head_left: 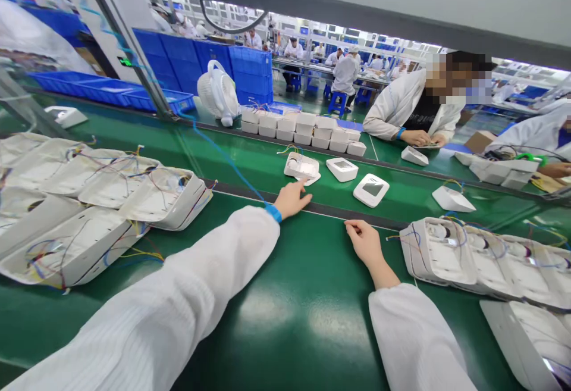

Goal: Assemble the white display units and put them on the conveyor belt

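My left hand (292, 199), with a blue strap (273, 212) at the wrist, reaches over the dark strip to the far green belt. Its fingers are stretched and apart, and a fingertip is at the near edge of an open white housing (298, 166) with wires. Whether it presses on the housing I cannot tell. My right hand (364, 243) hovers near the strip, its fingers curled together with nothing visible in them. Beyond it on the belt are a white device with a grey window (371, 190) and a similar one (342, 169).
Open white housings with wires (143, 194) stand in rows at left, and more housings (446, 251) at right. Past the belt are stacked white housings (303, 129), a fan (217, 94) and blue trays (107, 88). A co-worker (414, 105) sits opposite. A grey beam crosses overhead.
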Motion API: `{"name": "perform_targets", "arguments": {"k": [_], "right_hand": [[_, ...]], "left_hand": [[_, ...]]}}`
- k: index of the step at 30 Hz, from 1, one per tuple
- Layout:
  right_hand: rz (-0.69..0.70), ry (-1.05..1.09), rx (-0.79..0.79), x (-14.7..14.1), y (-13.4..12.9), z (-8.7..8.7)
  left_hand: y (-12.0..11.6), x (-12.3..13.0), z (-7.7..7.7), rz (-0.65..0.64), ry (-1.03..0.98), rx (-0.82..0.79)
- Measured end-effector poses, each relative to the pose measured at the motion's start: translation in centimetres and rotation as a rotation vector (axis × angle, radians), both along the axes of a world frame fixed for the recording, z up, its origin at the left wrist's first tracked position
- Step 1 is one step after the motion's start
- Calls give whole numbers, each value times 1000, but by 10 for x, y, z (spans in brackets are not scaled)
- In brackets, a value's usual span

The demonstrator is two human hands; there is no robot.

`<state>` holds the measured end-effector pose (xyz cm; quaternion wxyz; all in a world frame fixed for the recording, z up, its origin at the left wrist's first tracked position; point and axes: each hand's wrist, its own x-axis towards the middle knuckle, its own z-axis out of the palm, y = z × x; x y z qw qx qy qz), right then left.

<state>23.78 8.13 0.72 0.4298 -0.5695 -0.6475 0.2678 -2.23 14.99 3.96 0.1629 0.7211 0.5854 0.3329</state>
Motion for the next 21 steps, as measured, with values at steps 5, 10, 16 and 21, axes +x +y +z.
{"name": "perform_targets", "arguments": {"k": [5,10,16,21], "right_hand": [[-2,13,-1,2,2,-3],[-52,78,-16,1,6,-7],[-94,168,-13,7,2,0],[142,142,-27,9,-35,12]], "left_hand": [[55,-4,2,228,-32,-73],[17,-7,-9,156,-105,61],[-65,12,-12,-441,-121,9],[-67,21,-2,-563,-129,-114]]}}
